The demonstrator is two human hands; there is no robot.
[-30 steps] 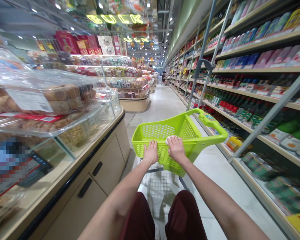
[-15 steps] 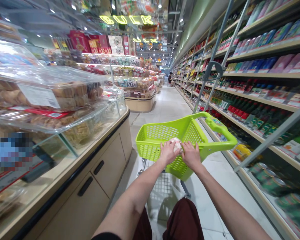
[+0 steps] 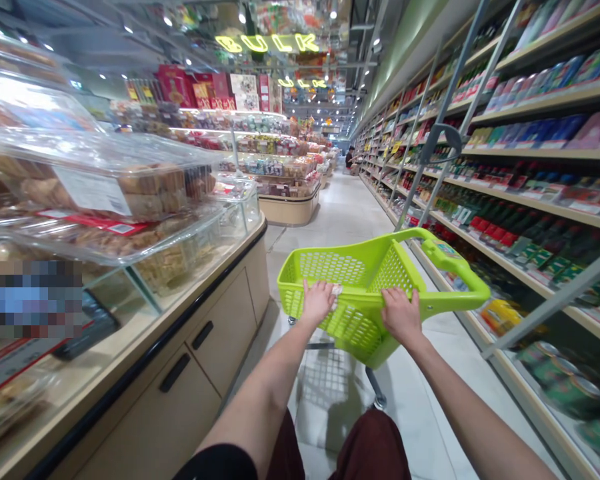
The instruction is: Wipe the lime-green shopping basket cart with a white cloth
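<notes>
Both hands are now resting apart along the near rim of the green shopping cart (image 3: 357, 311), having met over a crumpled whitish tissue (image 3: 337, 291) half a second ago. The left hand (image 3: 318, 303) is keeping that tissue, bunching it at its thumb side against the rim, with the fingers curling over the edge. Farther right, the right hand (image 3: 401, 315) is gripping the same rim with bent fingers, near the handle end, and is holding only the cart. The cart is standing sideways to the person, its handle (image 3: 475, 290) pointing right towards the stocked shelving (image 3: 535, 200), where green cans (image 3: 573, 387) are sitting low down. Dark maroon trousers (image 3: 373, 447) are showing below the cart, over the pale floor (image 3: 433, 427). On the left, clear plastic packs of baked goods (image 3: 153, 190) are lying stacked on a wood-fronted counter (image 3: 233, 310). Beyond, a yellow "BULK" sign (image 3: 267, 43) is glowing overhead, and another person (image 3: 349, 159) is showing small and indistinct far down the aisle.
</notes>
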